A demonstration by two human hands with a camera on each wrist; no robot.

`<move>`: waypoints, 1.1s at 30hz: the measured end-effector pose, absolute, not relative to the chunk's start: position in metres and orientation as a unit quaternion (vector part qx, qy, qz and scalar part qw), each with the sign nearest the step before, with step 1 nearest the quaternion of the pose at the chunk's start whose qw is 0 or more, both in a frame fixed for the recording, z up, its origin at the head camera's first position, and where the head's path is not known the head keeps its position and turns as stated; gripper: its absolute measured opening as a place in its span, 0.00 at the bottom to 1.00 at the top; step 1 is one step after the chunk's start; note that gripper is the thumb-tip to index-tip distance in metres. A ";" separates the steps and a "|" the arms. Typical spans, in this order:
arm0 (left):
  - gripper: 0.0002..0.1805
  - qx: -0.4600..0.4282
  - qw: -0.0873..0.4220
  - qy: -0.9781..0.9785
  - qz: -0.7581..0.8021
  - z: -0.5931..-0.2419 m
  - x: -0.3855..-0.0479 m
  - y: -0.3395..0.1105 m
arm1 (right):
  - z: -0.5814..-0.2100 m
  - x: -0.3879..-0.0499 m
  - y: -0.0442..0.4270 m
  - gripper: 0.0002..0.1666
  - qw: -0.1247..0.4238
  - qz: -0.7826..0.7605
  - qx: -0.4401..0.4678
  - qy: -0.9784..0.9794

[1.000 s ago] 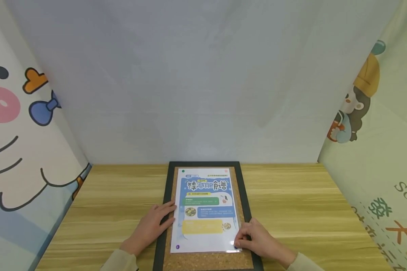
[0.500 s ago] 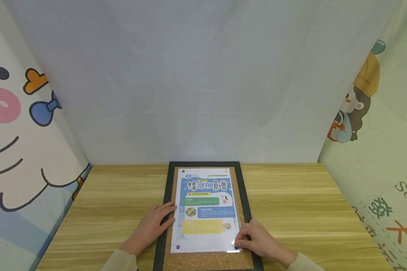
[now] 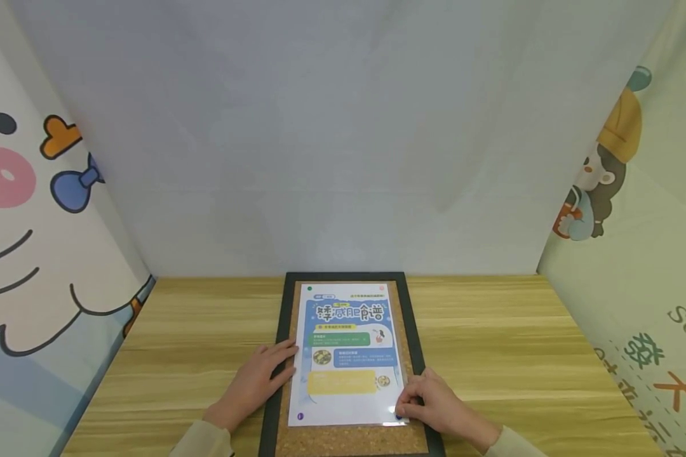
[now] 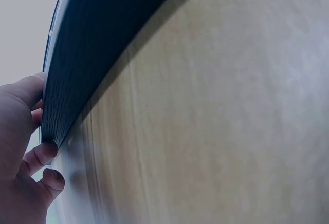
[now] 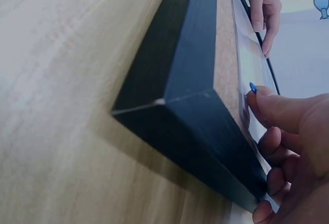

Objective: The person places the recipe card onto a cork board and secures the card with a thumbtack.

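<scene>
A black-framed cork board [image 3: 351, 439] lies on the table, with a printed laminated sheet [image 3: 343, 409] on it. My left hand [image 3: 254, 381] rests across the board's left frame, fingertips by the sheet's left edge; in the left wrist view its fingers [image 4: 38, 157] lie along the dark frame side. At the sheet's lower right corner, my right hand [image 3: 434, 403] pinches a small blue pushpin [image 5: 252, 87] between thumb and forefinger. Whether the pin's point is in the cork is hidden. Green [image 3: 309, 288], pink [image 3: 382, 288] and purple [image 3: 300, 416] pins sit at the other corners.
Wood-grain table [image 3: 491, 343] extends on both sides of the board. A pale grey cloth [image 3: 343, 139] hangs behind it. Cartoon-printed cloths flank the table at left [image 3: 46, 273] and right [image 3: 634, 266].
Both hands stay in nearly the same places. The right thumb and forefinger have shifted very slightly at the pin; the board and sheet keep their positions.
</scene>
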State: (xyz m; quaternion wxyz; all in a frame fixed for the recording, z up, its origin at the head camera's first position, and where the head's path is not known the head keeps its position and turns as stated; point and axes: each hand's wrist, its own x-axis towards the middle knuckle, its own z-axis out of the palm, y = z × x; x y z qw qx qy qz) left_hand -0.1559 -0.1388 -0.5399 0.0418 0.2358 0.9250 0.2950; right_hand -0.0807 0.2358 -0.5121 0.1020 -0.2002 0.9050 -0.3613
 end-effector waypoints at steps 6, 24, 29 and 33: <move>0.24 0.234 0.047 0.924 0.298 -0.538 -0.156 -0.138 | -0.515 -0.080 0.237 0.09 0.082 -0.358 -0.213 0.905; 0.24 0.234 0.046 0.925 0.297 -0.538 -0.156 -0.139 | -0.519 -0.077 0.234 0.08 0.059 -0.383 -0.206 0.899; 0.24 0.230 0.047 0.926 0.296 -0.538 -0.156 -0.138 | -0.519 -0.076 0.234 0.08 0.059 -0.389 -0.196 0.898; 0.24 0.227 0.052 0.927 0.295 -0.538 -0.156 -0.138 | -0.520 -0.076 0.235 0.08 0.061 -0.392 -0.191 0.898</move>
